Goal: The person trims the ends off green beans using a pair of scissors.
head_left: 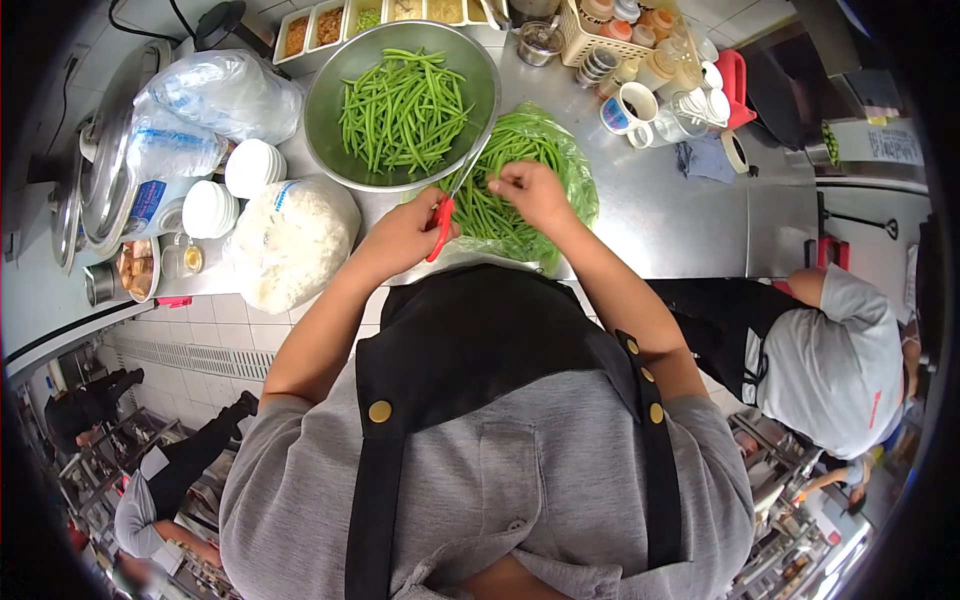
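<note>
My left hand (402, 238) is closed around the red handles of a pair of scissors (440, 226), whose blades point up and away over the near right rim of a large metal bowl (318, 130). Cut-looking green beans (405, 115) lie heaped in this bowl. To its right, more green beans (515, 140) fill an opened, translucent green plastic bag (583, 195) on the counter. Over that bag is my right hand (537, 196), its fingers pinched together; what they hold, if anything, is too small to tell.
Left on the steel counter (690, 225) are a bag of white shreds (295, 245), stacked white lids (254, 167) and clear plastic bags (220, 95). A basket of bottles (610, 35), mugs (630, 105) and a blue cloth (705, 158) stand right. Another person (830, 350) is at right.
</note>
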